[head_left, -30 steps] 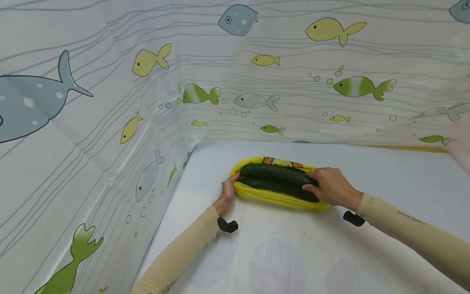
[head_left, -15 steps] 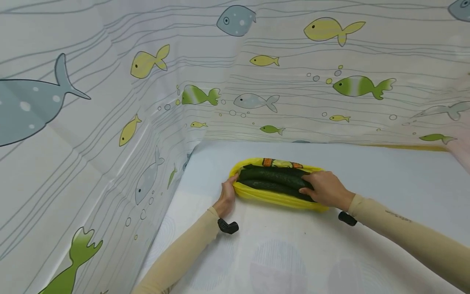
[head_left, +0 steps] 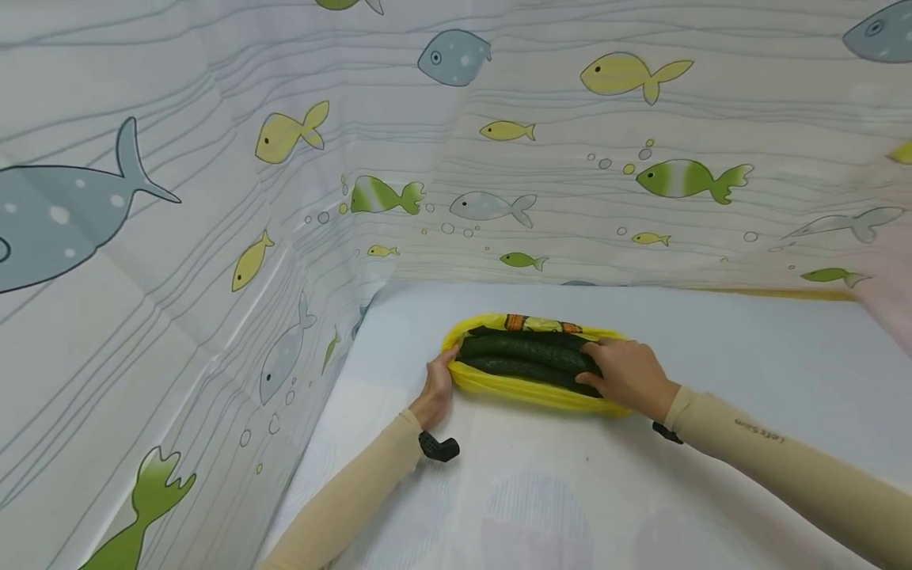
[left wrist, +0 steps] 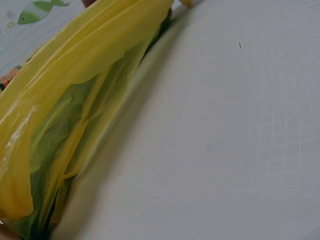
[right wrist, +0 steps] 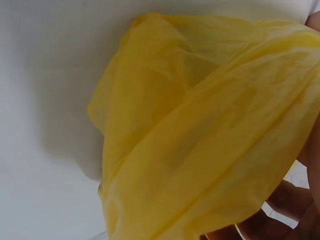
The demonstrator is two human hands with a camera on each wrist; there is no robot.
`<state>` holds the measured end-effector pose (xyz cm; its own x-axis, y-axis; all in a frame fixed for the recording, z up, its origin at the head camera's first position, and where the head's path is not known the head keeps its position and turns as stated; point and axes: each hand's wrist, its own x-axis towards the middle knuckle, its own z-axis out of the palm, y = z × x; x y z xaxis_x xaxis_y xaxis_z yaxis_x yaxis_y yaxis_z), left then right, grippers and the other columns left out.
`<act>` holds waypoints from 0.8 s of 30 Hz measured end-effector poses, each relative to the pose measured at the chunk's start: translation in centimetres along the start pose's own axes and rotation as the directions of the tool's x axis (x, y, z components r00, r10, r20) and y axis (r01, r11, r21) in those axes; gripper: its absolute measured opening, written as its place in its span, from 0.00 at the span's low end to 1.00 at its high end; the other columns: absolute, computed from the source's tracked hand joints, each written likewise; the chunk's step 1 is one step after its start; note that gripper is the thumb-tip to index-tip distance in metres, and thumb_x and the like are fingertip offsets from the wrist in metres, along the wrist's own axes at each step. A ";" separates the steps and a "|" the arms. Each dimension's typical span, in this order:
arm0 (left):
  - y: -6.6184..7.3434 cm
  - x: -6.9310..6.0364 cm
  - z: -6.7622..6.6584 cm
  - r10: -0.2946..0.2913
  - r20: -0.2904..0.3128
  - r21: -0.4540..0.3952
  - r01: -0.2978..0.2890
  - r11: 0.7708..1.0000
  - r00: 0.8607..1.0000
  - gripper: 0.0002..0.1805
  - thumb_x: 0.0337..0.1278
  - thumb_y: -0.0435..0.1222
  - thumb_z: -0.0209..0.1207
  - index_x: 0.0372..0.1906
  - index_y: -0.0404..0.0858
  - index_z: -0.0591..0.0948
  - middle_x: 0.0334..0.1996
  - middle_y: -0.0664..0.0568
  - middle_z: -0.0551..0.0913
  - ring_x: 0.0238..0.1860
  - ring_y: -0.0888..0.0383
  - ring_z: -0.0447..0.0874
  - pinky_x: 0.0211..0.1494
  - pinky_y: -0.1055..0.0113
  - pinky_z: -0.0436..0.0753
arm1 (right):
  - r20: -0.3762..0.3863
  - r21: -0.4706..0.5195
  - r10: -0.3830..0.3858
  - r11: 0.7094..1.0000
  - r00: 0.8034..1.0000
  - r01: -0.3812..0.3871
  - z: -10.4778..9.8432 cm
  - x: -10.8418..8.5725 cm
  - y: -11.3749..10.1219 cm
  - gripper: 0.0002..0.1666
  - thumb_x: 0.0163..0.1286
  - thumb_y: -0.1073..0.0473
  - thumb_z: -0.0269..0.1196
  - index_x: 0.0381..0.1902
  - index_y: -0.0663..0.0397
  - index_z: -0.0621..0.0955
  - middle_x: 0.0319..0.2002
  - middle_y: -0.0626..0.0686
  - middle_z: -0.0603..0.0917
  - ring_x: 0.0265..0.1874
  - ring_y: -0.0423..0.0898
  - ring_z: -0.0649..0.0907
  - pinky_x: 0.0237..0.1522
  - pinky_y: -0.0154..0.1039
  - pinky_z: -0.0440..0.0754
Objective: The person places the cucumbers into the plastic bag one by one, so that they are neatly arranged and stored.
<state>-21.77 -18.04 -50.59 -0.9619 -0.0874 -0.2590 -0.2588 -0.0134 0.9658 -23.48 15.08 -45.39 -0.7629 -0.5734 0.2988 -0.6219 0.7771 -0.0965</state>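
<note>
Dark green cucumbers (head_left: 527, 348) lie side by side in a yellow plastic bag (head_left: 520, 388), whose mouth is spread along its upper side. At the left end, my left hand (head_left: 436, 388) holds the bag's edge. My right hand (head_left: 630, 374) reaches over the right end, with thumb and fingers around the end of a cucumber. Thin yellow film (left wrist: 100, 55) fills the left part of the left wrist view, greenish where cucumber shows through. In the right wrist view, the bag's loose end (right wrist: 200, 115) hides most of the right hand; some curled fingers (right wrist: 287, 200) show below it.
The bag rests on a white-covered table (head_left: 570, 483). A fish-patterned sheet (head_left: 556, 166) hangs behind it and along the left side. Black wrist devices (head_left: 439, 447) sit below both hands.
My right hand has shifted a little left, and the cucumbers have shifted, baring another dark one behind. The left hand keeps its place at the bag's end. The head view has tilted slightly up.
</note>
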 end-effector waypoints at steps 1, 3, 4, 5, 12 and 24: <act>0.0 -0.1 0.0 -0.001 0.000 -0.002 0.001 1.000 1.000 0.35 0.80 0.45 0.33 0.85 0.35 0.57 0.88 0.41 0.45 0.88 0.41 0.34 0.88 0.46 0.36 | -0.001 -0.010 0.004 1.000 1.000 -0.004 0.1 0.0 -0.1 0.29 0.59 0.47 0.80 0.50 0.62 0.88 0.31 0.56 0.88 0.23 0.52 0.84 0.20 0.47 0.83; 0.0 -0.1 0.0 0.000 0.006 -0.011 0.001 1.000 1.000 0.35 0.80 0.45 0.33 0.85 0.35 0.57 0.88 0.42 0.44 0.88 0.42 0.33 0.88 0.46 0.36 | -0.005 -0.026 0.013 1.000 1.000 -0.013 0.1 0.0 -0.2 0.29 0.59 0.47 0.80 0.50 0.62 0.88 0.31 0.56 0.87 0.23 0.52 0.84 0.19 0.47 0.82; 0.0 -0.2 0.0 0.003 0.010 -0.015 -0.003 1.000 1.000 0.35 0.80 0.45 0.33 0.85 0.35 0.57 0.88 0.41 0.44 0.88 0.42 0.33 0.88 0.46 0.36 | -0.010 -0.036 0.015 0.999 1.000 -0.016 0.2 0.0 -0.3 0.29 0.59 0.47 0.80 0.50 0.62 0.88 0.31 0.57 0.87 0.23 0.53 0.84 0.19 0.46 0.82; 0.0 -0.2 0.0 0.001 0.013 -0.018 -0.001 1.000 1.000 0.35 0.80 0.45 0.33 0.85 0.36 0.57 0.88 0.42 0.44 0.88 0.42 0.33 0.89 0.46 0.36 | -0.015 -0.047 0.017 0.999 1.000 -0.017 0.2 0.0 -0.3 0.30 0.58 0.47 0.80 0.49 0.63 0.87 0.32 0.58 0.87 0.23 0.53 0.83 0.18 0.46 0.82; -0.2 0.1 -0.2 -0.003 0.021 -0.004 0.003 1.000 1.000 0.36 0.80 0.46 0.35 0.85 0.36 0.57 0.88 0.41 0.43 0.88 0.41 0.33 0.88 0.44 0.36 | -0.029 -0.038 0.026 0.999 0.999 -0.027 0.0 -0.2 -0.2 0.32 0.56 0.45 0.81 0.49 0.63 0.87 0.38 0.61 0.86 0.23 0.52 0.83 0.19 0.46 0.82; -0.1 0.2 -0.2 -0.015 -0.017 0.003 0.015 1.000 1.000 0.34 0.78 0.49 0.42 0.80 0.38 0.69 0.88 0.41 0.43 0.88 0.41 0.30 0.88 0.45 0.35 | 0.020 -0.007 0.028 1.000 0.999 -0.028 0.2 -0.5 0.1 0.37 0.57 0.45 0.81 0.58 0.63 0.84 0.42 0.59 0.84 0.26 0.48 0.82 0.20 0.43 0.80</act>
<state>-21.91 -18.25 -50.71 -0.9562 -0.1043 -0.2734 -0.2737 -0.0117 0.9618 -23.16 15.37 -45.74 -0.7837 -0.5563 0.2764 -0.5988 0.7949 -0.0980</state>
